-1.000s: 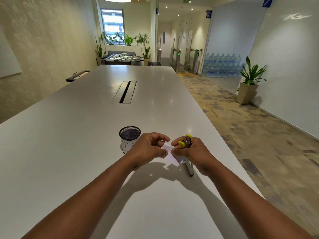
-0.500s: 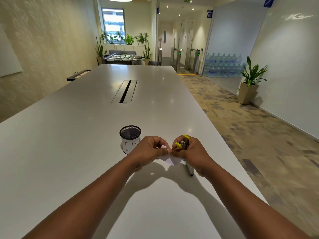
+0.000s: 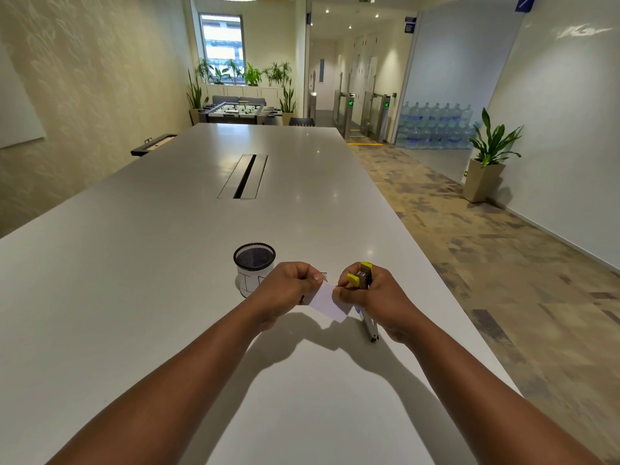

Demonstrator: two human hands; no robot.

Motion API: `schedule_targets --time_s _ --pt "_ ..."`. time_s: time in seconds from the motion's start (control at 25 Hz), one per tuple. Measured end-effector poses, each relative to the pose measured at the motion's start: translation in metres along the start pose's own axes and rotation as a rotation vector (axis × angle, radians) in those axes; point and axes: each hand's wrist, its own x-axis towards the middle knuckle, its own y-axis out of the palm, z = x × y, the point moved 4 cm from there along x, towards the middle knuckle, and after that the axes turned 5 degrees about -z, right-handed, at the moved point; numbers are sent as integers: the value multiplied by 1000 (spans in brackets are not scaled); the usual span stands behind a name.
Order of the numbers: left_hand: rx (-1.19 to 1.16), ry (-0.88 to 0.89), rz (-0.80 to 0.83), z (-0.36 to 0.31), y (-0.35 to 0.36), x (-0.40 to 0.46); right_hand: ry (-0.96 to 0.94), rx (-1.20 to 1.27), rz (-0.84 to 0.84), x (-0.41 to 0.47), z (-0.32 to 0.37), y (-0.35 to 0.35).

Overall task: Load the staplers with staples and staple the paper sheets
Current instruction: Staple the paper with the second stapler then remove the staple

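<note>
Two hands hold a paper slip and a stapler above the table.
The left hand (image 3: 288, 290) pinches one end of the white paper slip (image 3: 327, 301); the right hand (image 3: 375, 298) pinches the other end while gripping the yellow-tipped stapler (image 3: 360, 280), whose body is mostly hidden by the fingers. A metal strip (image 3: 369, 325) pokes out below the right hand. A mesh cup (image 3: 254, 266) stands on the table (image 3: 134, 263) just beside the left hand.

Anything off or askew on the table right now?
Nothing damaged or spilled. The mesh cup stands upright. Left hand pinches the paper slip; right hand grips the yellow stapler, whose metal staple rail sticks out, consistent with loading.
</note>
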Motion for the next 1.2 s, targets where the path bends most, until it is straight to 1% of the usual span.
schedule_targets --time_s 0.2,0.28,0.4,0.48,0.64,0.8,0.88,0.96,1.08,1.2 --pt "39 14 -99 6 -1 1 -67 -147 -92 0 -4 -3" --pt "52 20 -117 7 0 1 -69 -163 -107 0 -7 -3" --pt "50 11 -116 8 -1 3 -66 -111 -63 -3 -16 -6" --pt "51 9 -116 11 0 4 -46 -104 -70 -5 -21 -8" --pt "37 9 -132 20 0 4 -46 -97 -174 -5 -21 -8" --pt "-24 53 -138 24 -3 3 -54 -65 -293 -2 -21 -14" --pt "-85 50 -106 23 -5 2 -41 -41 -311 -1 -21 -16" --pt "-159 32 -35 23 -3 2 -30 -30 -322 -1 -22 -17" --pt "-139 48 24 25 -2 0 0 -5 -333 -1 -25 -18" --pt "-179 42 -55 28 -4 1 72 65 -323 -1 -26 -18"
